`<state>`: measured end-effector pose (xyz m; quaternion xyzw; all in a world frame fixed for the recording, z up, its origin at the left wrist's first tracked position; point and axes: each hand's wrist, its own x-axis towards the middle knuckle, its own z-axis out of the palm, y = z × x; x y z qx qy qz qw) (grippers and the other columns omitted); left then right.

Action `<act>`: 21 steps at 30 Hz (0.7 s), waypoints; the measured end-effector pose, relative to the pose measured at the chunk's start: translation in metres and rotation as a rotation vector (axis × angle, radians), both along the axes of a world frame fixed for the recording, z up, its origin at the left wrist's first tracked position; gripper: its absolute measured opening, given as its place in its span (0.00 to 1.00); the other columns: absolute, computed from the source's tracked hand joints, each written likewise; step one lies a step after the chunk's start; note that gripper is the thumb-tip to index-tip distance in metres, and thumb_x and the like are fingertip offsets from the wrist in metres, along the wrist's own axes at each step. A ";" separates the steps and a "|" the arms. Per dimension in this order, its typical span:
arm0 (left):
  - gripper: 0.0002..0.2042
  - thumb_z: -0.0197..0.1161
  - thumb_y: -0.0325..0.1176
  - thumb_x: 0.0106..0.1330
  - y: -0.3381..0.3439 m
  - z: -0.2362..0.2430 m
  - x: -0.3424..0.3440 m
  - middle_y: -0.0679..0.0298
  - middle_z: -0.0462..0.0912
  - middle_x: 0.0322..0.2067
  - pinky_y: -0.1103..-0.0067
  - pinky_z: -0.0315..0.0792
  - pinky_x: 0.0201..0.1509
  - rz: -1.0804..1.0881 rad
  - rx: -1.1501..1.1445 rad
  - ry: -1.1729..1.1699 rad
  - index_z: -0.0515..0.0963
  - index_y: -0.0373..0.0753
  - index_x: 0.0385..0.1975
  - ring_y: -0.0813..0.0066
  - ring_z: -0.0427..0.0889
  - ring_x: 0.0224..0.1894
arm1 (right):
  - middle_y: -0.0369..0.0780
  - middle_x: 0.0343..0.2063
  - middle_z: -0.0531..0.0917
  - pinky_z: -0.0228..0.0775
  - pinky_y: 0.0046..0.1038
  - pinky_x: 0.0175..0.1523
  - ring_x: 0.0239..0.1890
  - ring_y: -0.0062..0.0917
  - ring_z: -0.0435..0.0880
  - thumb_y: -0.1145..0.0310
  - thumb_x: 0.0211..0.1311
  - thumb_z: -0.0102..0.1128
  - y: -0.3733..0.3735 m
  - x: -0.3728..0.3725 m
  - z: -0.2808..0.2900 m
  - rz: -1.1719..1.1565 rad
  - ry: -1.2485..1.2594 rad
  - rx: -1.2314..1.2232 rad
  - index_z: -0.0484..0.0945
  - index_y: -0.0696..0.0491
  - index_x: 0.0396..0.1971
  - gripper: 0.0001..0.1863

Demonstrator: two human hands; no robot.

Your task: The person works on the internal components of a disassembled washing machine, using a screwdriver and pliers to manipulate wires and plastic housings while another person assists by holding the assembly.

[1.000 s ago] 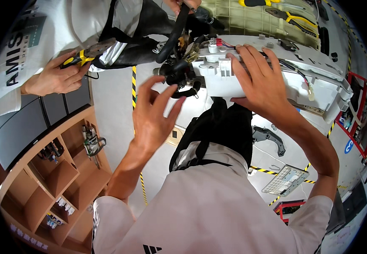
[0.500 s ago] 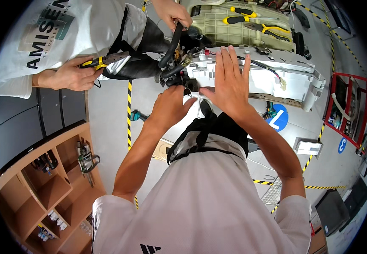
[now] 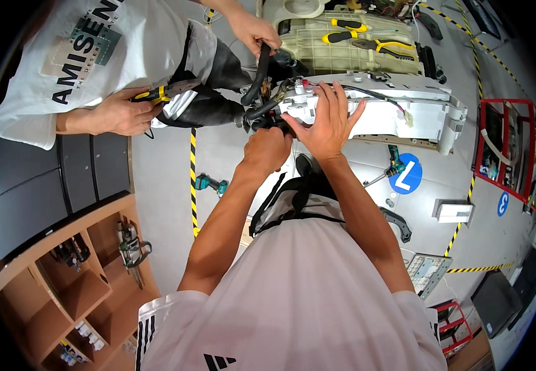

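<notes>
My left hand [image 3: 266, 150] is closed at the near left end of a white plastic housing [image 3: 391, 114], beside a cluster of black hoses [image 3: 261, 111]; what its fingers grip is hidden. My right hand [image 3: 326, 123] lies with fingers spread against the housing's near left part, its thumb reaching toward my left hand. Thin wires [image 3: 376, 96] run along the housing's top. At the left, a co-worker's hand [image 3: 126, 114] holds yellow-and-black pliers [image 3: 164, 93]. The co-worker's other hand [image 3: 252, 31] grips the upper end of a black hose.
Behind the housing, two screwdrivers [image 3: 348, 26] and more pliers [image 3: 388, 46] lie on a pale ribbed plastic part [image 3: 317, 52]. Power drills [image 3: 211, 183] and a curved dark part [image 3: 397, 222] are on the floor. Wooden shelving [image 3: 82, 284] stands at the left, a red-framed rack [image 3: 509, 154] at the right.
My left hand has moved right and curled closed. My right hand has slid slightly down the housing, its fingers more bent. The co-worker's pliers have shifted a little right.
</notes>
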<state>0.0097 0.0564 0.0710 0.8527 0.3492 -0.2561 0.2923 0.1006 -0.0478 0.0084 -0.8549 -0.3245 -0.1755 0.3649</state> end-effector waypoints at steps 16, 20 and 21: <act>0.25 0.51 0.48 0.72 0.009 -0.012 -0.017 0.42 0.82 0.21 0.58 0.77 0.41 -0.260 0.166 -0.227 0.82 0.28 0.27 0.45 0.83 0.28 | 0.29 0.38 0.82 0.33 0.66 0.68 0.55 0.31 0.75 0.46 0.42 0.72 0.024 -0.007 -0.009 -0.277 -0.110 0.130 0.78 0.48 0.30 0.23; 0.25 0.53 0.47 0.73 0.015 -0.018 -0.024 0.47 0.78 0.14 0.61 0.77 0.32 -0.294 0.119 -0.372 0.80 0.29 0.24 0.50 0.80 0.16 | 0.28 0.36 0.82 0.36 0.65 0.68 0.52 0.30 0.76 0.50 0.40 0.74 0.026 -0.005 -0.009 -0.313 -0.198 0.156 0.77 0.46 0.28 0.20; 0.25 0.53 0.47 0.72 0.016 -0.019 -0.026 0.47 0.78 0.13 0.61 0.76 0.31 -0.290 0.087 -0.376 0.80 0.29 0.24 0.50 0.80 0.16 | 0.28 0.36 0.82 0.36 0.65 0.68 0.52 0.30 0.77 0.50 0.40 0.74 0.025 -0.007 -0.009 -0.315 -0.170 0.127 0.77 0.46 0.28 0.20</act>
